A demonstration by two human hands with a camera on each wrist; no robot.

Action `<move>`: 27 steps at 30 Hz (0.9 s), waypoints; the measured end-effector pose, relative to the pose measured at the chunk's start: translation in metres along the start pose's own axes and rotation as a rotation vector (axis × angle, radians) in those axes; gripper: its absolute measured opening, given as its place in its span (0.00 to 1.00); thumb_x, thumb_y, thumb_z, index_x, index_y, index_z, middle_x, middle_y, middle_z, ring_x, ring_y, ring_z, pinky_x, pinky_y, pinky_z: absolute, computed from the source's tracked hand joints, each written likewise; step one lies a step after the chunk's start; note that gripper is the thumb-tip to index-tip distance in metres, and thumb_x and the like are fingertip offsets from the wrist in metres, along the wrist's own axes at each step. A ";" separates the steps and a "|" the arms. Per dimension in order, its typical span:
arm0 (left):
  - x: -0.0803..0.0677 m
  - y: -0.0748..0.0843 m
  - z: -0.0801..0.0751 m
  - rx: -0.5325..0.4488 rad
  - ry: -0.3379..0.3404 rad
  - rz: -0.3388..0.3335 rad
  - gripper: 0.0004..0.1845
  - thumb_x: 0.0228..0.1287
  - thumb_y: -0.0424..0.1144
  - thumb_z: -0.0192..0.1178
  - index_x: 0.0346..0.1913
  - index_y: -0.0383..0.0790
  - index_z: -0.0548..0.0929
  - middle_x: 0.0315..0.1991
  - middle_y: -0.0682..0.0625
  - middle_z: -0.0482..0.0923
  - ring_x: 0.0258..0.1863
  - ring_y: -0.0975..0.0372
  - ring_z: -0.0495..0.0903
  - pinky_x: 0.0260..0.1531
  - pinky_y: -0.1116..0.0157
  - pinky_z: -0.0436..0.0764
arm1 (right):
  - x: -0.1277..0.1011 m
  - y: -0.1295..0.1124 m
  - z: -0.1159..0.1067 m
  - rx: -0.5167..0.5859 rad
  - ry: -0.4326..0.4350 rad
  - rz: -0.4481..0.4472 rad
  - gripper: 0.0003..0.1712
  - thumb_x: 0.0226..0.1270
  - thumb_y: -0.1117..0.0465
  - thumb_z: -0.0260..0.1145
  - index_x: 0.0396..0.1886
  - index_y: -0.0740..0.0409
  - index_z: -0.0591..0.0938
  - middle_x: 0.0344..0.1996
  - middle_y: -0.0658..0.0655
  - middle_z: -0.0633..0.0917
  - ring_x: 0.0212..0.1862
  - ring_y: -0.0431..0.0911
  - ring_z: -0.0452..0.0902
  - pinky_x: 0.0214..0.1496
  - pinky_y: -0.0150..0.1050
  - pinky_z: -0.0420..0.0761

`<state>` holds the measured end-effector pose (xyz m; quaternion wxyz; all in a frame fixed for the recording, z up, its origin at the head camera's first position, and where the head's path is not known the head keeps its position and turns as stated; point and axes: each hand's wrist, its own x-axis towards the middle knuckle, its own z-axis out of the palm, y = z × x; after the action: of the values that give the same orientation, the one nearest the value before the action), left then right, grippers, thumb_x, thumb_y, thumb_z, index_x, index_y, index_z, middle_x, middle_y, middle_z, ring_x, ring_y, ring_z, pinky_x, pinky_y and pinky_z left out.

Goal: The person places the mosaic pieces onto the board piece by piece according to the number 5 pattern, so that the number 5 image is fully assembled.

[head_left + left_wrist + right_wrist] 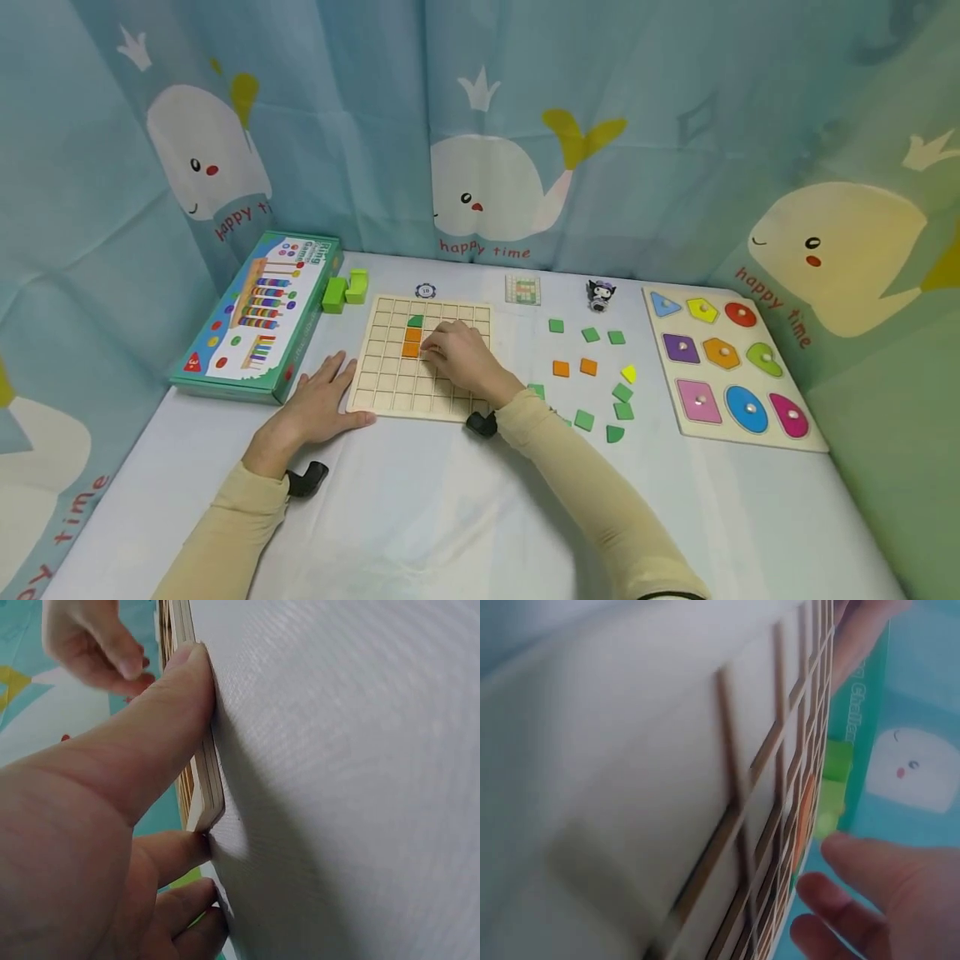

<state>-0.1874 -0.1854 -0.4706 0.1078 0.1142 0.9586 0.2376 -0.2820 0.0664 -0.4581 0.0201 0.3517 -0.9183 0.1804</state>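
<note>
Your left hand (318,404) lies flat on the table (450,517) at the 8 o'clock corner of the wooden grid board (390,387), fingers straight and spread, holding nothing. The left wrist view shows the thumb (161,727) pressed along the board's edge (206,787).

Your right hand (465,358) rests on the board, right of centre, fingers curled downward beside the tiles. Whether it pinches a piece cannot be told; the fingertips are hidden in the head view and the right wrist view is blurred.

Three tiles occupy the board in one column: a green tile (415,321) at the top, with two orange tiles (412,342) directly below it, the lower one just beside your right fingertips.

Surroundings:
- At 3 o'clock from the board, loose tiles (592,367) lie scattered: green, orange and one yellow.
- Further right is a shape puzzle board (731,371).
- At 9 o'clock is a green toy box (258,321), with two green blocks (345,289) just beside it.
- At 12 o'clock are a small round token (425,291), a pattern card (522,289) and a small figurine (600,295).

Your right forearm crosses the board's 5 o'clock corner, covering part of the nearest loose tiles.
</note>
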 end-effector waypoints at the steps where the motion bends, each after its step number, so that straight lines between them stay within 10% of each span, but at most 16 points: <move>1: 0.000 0.000 0.000 -0.003 0.003 0.003 0.51 0.60 0.57 0.65 0.73 0.24 0.55 0.74 0.29 0.45 0.73 0.38 0.44 0.63 0.34 0.46 | -0.004 0.004 -0.002 0.004 0.009 -0.011 0.08 0.68 0.58 0.68 0.43 0.53 0.88 0.42 0.51 0.84 0.43 0.47 0.75 0.42 0.42 0.75; 13: -0.001 -0.004 0.003 -0.007 0.015 0.013 0.52 0.59 0.56 0.67 0.72 0.24 0.56 0.74 0.28 0.45 0.72 0.37 0.44 0.63 0.33 0.45 | -0.045 0.058 -0.026 0.026 0.096 -0.020 0.08 0.66 0.66 0.68 0.43 0.61 0.87 0.41 0.55 0.86 0.41 0.50 0.77 0.42 0.43 0.75; 27: -0.003 0.001 0.002 -0.007 0.014 0.022 0.51 0.60 0.56 0.66 0.72 0.23 0.56 0.73 0.28 0.46 0.72 0.37 0.45 0.63 0.33 0.46 | -0.077 0.142 -0.053 0.007 0.151 0.263 0.10 0.67 0.67 0.66 0.46 0.64 0.87 0.42 0.61 0.85 0.43 0.55 0.75 0.47 0.50 0.74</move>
<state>-0.1841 -0.1843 -0.4715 0.0989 0.1226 0.9571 0.2430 -0.3215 0.2320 -0.4665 0.0641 0.2138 -0.9518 0.2104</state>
